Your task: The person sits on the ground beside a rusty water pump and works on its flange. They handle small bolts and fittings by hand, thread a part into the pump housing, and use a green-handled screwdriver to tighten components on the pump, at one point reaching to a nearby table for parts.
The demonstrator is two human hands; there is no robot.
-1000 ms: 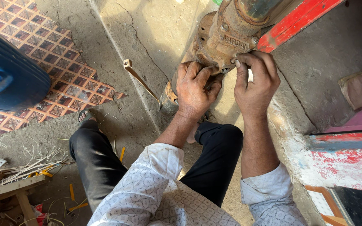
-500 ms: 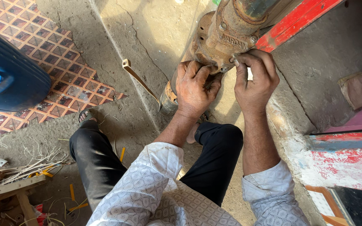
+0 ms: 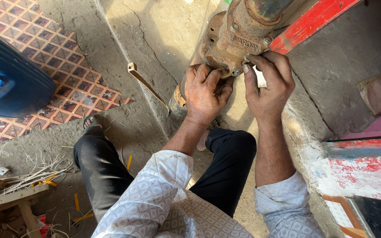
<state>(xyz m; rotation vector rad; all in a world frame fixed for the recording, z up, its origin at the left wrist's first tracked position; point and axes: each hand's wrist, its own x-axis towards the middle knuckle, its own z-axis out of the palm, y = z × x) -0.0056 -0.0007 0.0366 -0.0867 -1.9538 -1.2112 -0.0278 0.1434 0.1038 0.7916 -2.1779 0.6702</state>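
Your left hand (image 3: 203, 94) lies palm-down against the lower part of the rusty pump (image 3: 237, 39). Its fingers (image 3: 214, 79) are curled over the pump's flange, with the tips tucked into the shadow under the casting. Whether they pinch anything there cannot be told; the hand hides the spot.

Your right hand (image 3: 270, 86) sits just beside the left, on its far side, thumb nearly touching the left hand's fingertips. Its fingers are drawn together at the pump's flange, thumb and forefinger closing on a small bolt (image 3: 245, 63) at the flange edge. A pale flat piece (image 3: 260, 77) shows behind the right thumb; what it is cannot be told.

The pump stands directly above both hands, tilted, its round brown body rising away from you. A red bar (image 3: 314, 24) runs up and outward from above the right hand.

To the outer side of the left hand, a thin strap (image 3: 148, 86) with a bent end lies on the concrete floor (image 3: 155, 26), its near end close to the pump's base (image 3: 178, 100). Well beyond that lie patterned tiles (image 3: 54, 53) and a blue container (image 3: 9, 81).

Below the hands, your knees in black trousers (image 3: 102, 169) are bent; a foot (image 3: 91, 122) shows near the left knee. Loose wires (image 3: 31, 176) lie well apart from the left hand, near a wooden board (image 3: 12, 198).
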